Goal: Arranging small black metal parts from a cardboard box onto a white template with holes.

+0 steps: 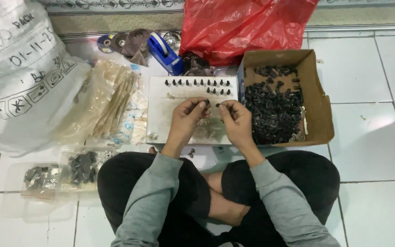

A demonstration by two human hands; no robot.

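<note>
Crossed legs [216, 192] below; both hands [186, 120] pinch small black parts [207, 102] (details unclear).

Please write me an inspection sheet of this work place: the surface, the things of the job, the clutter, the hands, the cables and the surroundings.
Surface: white board on a white tiled floor.
Job's things: rows of small black parts stand on the board; cardboard box beside it holds many more.
Clutter: clear bags of sticks, blue tape dispenser, red plastic bag, white sack, small bags of dark parts.
Hands: left hand and right hand each pinch a small dark piece over the board.
Cables: nothing seen.
Surroundings: person sits cross-legged; carpet edge at top.
</note>
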